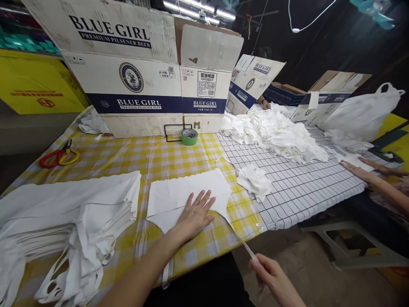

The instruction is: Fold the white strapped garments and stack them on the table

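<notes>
A white cloth garment with thin straps [188, 189] lies flat on the yellow checked tablecloth in front of me. My left hand [196, 217] rests palm down on it, fingers spread and pressing on the fabric. Beyond the table's front edge, my right hand [270, 273] is closed in a pinch on the end of a narrow white strap [238, 236], pulled out taut from the garment's right side. Another strap hangs over the edge near my left forearm. To the left, a thick stack of similar white garments [105, 192] lies with its straps bunched in front.
Red-and-yellow-handled scissors [60, 155] lie at left. Green tape [189, 137] stands before a large beer carton [134, 81]. At right are a crumpled white garment [254, 181], a heap of white garments [277, 134] and a co-worker's hands [358, 168] on cloth. Another person's hand [266, 104] shows behind.
</notes>
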Demonstrator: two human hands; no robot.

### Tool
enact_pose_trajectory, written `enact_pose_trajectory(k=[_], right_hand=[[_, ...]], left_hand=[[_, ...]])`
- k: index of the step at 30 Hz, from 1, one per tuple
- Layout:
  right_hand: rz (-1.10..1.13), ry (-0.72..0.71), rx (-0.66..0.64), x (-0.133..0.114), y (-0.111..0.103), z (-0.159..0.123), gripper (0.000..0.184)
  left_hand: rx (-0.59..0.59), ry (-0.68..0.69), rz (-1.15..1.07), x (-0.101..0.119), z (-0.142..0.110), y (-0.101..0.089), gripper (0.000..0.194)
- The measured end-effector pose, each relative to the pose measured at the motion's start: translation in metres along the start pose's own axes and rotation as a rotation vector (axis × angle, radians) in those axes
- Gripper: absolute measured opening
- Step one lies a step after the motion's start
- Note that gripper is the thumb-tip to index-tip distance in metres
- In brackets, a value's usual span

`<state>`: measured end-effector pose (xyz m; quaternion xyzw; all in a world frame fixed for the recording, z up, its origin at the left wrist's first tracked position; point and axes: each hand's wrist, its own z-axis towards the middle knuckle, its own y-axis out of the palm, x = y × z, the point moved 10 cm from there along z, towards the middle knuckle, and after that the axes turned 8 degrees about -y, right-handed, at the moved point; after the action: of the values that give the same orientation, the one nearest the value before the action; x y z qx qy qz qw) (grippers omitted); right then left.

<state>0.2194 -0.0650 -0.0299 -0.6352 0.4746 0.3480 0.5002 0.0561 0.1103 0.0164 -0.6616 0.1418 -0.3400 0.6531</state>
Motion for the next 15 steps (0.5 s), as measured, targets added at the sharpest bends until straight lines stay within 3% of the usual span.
enact_pose_trajectory(k=[3,7,11,15], right_hand=[[-0.423,-0.143,0.12,-0.032,-0.041,-0.011,0.034],[-0.797,-0.359,0.186,-0.075,-0.055,-0.02,0.024],[-0.979,-0.507,0.154,-0.098,-0.042,-0.022,0.017],[-1.053,-0.569,0.103,-0.115,-0.035,-0.021,0.012]], left_hand=[[0.019,-0.009,0.009,0.0,0.0,-0.001,0.055],[0.048,-0.006,-0.014,0.013,-0.003,-0.013,0.054],[0.021,0.204,-0.171,0.074,-0.012,-0.027,0.053],[-0.004,0.399,-0.398,0.137,-0.02,-0.03,0.053]])
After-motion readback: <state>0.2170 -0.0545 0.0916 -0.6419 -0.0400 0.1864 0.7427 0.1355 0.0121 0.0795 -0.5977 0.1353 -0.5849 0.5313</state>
